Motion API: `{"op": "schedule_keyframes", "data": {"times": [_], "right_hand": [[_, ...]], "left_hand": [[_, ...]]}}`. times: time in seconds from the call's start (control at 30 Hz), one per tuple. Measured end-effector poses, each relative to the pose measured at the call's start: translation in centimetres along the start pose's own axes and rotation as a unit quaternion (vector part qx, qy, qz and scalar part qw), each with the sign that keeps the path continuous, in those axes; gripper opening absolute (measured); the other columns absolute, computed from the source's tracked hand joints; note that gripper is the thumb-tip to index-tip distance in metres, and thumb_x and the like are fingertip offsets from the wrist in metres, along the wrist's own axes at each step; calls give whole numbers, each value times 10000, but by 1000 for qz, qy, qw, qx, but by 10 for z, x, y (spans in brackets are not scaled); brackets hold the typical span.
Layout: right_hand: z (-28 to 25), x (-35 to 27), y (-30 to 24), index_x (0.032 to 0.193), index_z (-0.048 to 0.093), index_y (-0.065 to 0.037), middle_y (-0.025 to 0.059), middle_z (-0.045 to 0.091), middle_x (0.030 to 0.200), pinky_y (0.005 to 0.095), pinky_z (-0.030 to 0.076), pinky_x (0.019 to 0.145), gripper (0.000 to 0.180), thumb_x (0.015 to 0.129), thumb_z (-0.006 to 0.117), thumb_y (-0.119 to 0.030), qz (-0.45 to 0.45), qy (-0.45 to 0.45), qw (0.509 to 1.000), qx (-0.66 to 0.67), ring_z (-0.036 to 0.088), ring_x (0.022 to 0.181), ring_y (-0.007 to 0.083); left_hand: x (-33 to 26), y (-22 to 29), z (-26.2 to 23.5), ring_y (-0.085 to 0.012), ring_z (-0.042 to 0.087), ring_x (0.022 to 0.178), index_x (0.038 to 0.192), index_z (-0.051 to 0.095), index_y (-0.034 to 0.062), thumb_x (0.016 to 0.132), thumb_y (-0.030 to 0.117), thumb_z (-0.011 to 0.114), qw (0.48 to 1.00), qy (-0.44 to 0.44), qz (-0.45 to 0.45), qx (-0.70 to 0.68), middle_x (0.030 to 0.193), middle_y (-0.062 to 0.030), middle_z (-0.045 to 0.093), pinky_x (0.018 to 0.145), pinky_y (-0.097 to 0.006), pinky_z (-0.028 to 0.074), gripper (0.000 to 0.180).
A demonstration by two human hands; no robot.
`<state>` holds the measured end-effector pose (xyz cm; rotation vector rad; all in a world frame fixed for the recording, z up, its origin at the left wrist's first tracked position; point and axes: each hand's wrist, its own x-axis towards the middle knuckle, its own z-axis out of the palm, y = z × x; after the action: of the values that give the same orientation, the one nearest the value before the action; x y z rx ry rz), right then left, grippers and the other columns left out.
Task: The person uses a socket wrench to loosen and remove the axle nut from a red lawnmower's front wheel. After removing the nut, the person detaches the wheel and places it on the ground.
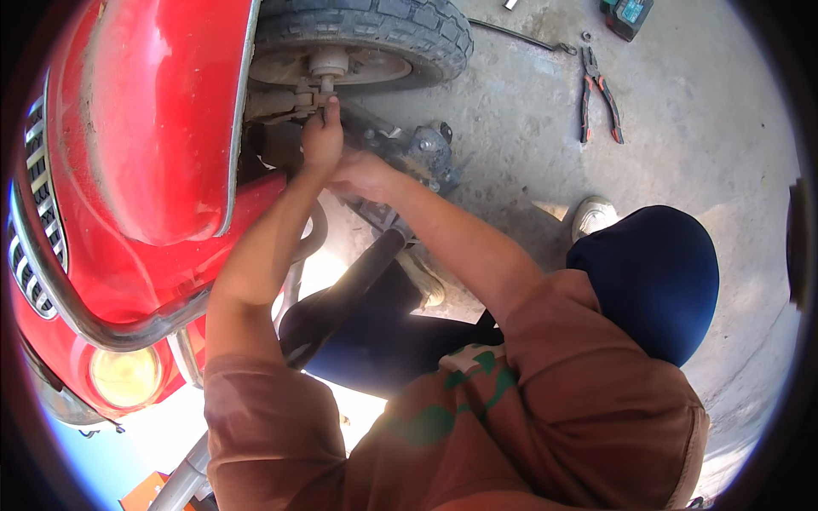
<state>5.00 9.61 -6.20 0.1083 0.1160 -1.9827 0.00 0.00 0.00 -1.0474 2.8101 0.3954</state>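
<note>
Both my arms reach forward into the wheel area of a red vehicle [145,128]. My left hand [322,143] is closed, its thumb stretched up against the metal steering joint [302,100] below the wheel hub [328,62]. Its other fingers curl out of sight, and what they hold is hidden. Just below and to the right, my right hand [365,175] is tucked behind the left wrist. The right fingers are hidden there. Close by are a metal bar [375,123] and a greasy dark metal assembly [430,149] on the concrete. The treaded tire [366,30] stands above my hands.
A chrome tube bumper [128,335] and a round headlight [126,375] lie to the left. Pliers [590,81], a nut [586,37], a long metal rod [520,36] and a green-black battery pack [630,17] rest on the floor. A dark tube [362,272] slants above my leg.
</note>
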Motion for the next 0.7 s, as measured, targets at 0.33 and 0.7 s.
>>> {"op": "schedule_keyframes", "data": {"times": [0.33, 0.7], "right_hand": [[20, -1, 2, 775, 660, 0, 57, 627, 709, 269, 438, 543, 206, 759, 785, -163, -24, 187, 954, -231, 558, 591, 136], [-4, 3, -1, 1376, 436, -21, 136, 631, 1148, 356, 542, 880, 597, 835, 687, 8, 30, -44, 998, 15, 638, 1053, 231]], "left_hand": [[44, -26, -16, -177, 463, 438, 688, 595, 43, 858, 506, 669, 810, -430, -202, -344, 581, -17, 529, 473, -320, 402, 499], [2, 16, 9, -266, 622, 672, 893, 661, -32, 787, 377, 733, 994, 11, -90, 62, 733, -108, 655, 642, -403, 492, 428]]}}
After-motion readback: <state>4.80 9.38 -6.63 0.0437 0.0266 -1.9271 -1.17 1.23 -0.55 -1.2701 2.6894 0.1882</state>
